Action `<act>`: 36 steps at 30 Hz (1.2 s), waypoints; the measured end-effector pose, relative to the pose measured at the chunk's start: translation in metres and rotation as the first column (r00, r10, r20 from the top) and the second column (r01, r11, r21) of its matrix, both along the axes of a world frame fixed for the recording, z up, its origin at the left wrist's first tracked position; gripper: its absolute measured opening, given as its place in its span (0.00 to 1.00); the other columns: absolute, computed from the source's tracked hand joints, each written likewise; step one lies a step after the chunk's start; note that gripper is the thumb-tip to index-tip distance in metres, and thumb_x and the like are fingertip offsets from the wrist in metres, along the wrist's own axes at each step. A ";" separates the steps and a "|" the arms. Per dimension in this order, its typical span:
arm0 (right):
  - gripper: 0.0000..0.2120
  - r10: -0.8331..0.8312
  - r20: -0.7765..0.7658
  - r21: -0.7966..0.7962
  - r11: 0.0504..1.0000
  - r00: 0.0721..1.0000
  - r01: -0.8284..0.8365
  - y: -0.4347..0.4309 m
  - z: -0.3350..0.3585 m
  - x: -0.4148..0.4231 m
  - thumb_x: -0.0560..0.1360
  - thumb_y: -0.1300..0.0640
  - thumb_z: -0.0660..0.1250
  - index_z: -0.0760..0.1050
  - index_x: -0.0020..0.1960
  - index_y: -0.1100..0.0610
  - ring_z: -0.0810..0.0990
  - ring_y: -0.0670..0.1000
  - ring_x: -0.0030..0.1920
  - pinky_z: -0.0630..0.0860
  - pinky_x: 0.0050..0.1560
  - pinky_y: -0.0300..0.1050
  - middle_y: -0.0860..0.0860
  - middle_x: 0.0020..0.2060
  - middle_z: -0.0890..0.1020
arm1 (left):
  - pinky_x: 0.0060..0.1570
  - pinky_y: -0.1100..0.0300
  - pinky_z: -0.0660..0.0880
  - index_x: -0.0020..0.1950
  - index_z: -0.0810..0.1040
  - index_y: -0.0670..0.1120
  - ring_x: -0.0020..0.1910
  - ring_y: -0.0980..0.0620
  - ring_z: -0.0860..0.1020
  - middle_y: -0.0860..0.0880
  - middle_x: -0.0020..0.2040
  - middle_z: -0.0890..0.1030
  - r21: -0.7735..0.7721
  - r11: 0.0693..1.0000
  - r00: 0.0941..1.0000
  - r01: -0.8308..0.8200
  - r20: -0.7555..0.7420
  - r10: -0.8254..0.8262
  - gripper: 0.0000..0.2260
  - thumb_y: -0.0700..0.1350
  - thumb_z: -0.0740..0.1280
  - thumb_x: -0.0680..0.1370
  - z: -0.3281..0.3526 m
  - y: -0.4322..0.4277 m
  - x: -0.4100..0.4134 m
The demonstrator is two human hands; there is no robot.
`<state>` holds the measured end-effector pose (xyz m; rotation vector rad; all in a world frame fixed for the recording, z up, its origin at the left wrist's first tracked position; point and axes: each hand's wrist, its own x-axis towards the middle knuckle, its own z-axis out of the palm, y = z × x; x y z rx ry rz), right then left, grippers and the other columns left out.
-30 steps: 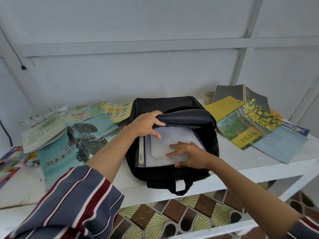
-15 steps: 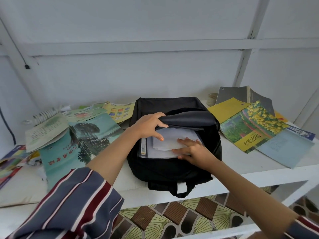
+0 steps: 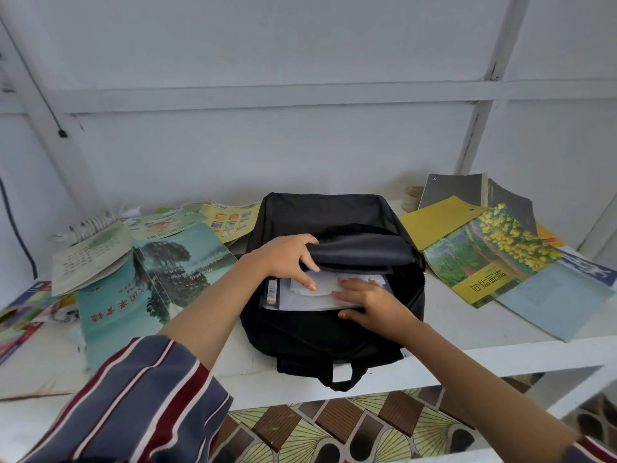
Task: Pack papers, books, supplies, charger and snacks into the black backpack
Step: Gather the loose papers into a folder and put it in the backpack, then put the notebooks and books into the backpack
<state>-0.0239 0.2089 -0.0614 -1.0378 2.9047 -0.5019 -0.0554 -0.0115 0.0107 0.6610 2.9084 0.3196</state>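
Black fabric backpack (image 3: 317, 339) lies flat at the middle of the white tabletop (image 3: 467, 329), mouth unzipped. Left: teal paperback book (image 3: 113, 305), red Chinese title, smaller print illegible. Left hand (image 3: 283, 259), grip clamped on the backpack's upper flap, holding it raised. White papers (image 3: 303, 300), half hidden inside, beside a barcoded spine (image 3: 272, 290). Right hand (image 3: 370, 302), grip apart, fingers flat on the papers. Right: flower-cover book (image 3: 494, 259), yellow label bearing Chinese characters.

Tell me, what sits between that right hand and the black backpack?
White papers: in the head view, the right hand presses flat on a stack of them lying in the black backpack's opening, which the left hand holds up.
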 end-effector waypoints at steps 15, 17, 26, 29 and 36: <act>0.15 -0.099 0.241 -0.511 0.833 0.966 0.213 0.061 0.059 0.023 0.73 0.62 0.69 0.78 0.60 0.55 0.82 0.46 0.50 0.77 0.54 0.36 0.46 0.51 0.82 | 0.39 0.58 0.70 0.40 0.80 0.43 0.42 0.48 0.78 0.47 0.42 0.80 0.385 0.918 0.935 -0.091 -0.284 0.212 0.18 0.56 0.63 0.77 0.033 0.079 -0.004; 0.15 -0.164 0.240 -0.578 0.768 0.957 0.276 0.086 0.070 0.018 0.73 0.65 0.69 0.78 0.57 0.51 0.83 0.42 0.46 0.77 0.52 0.35 0.47 0.48 0.82 | 0.46 0.54 0.74 0.42 0.80 0.45 0.45 0.51 0.77 0.50 0.44 0.79 0.454 0.890 0.956 -0.033 -0.246 0.160 0.13 0.54 0.65 0.77 0.032 0.104 -0.010; 0.16 -0.534 0.188 -0.530 0.652 0.824 0.543 0.235 0.084 -0.065 0.72 0.69 0.68 0.77 0.60 0.63 0.80 0.52 0.49 0.77 0.52 0.41 0.58 0.55 0.81 | 0.54 0.57 0.72 0.55 0.79 0.46 0.49 0.53 0.75 0.48 0.51 0.78 0.536 0.844 0.994 0.017 -0.100 0.044 0.11 0.46 0.69 0.75 0.008 0.220 -0.053; 0.19 -0.534 0.173 -0.498 0.678 0.828 0.541 0.268 0.089 -0.096 0.71 0.66 0.70 0.76 0.62 0.60 0.79 0.56 0.57 0.74 0.58 0.51 0.59 0.56 0.80 | 0.60 0.56 0.68 0.66 0.71 0.46 0.63 0.48 0.72 0.45 0.63 0.73 0.436 0.898 0.998 -0.064 0.012 0.066 0.22 0.48 0.70 0.74 -0.001 0.250 -0.078; 0.29 -0.385 0.146 -0.380 0.829 0.911 0.411 0.295 0.087 -0.167 0.71 0.63 0.71 0.68 0.70 0.54 0.70 0.57 0.66 0.67 0.63 0.50 0.55 0.67 0.72 | 0.67 0.49 0.64 0.74 0.59 0.41 0.70 0.41 0.63 0.41 0.72 0.62 0.110 0.968 0.973 -0.228 0.065 0.222 0.33 0.54 0.67 0.75 -0.024 0.279 -0.112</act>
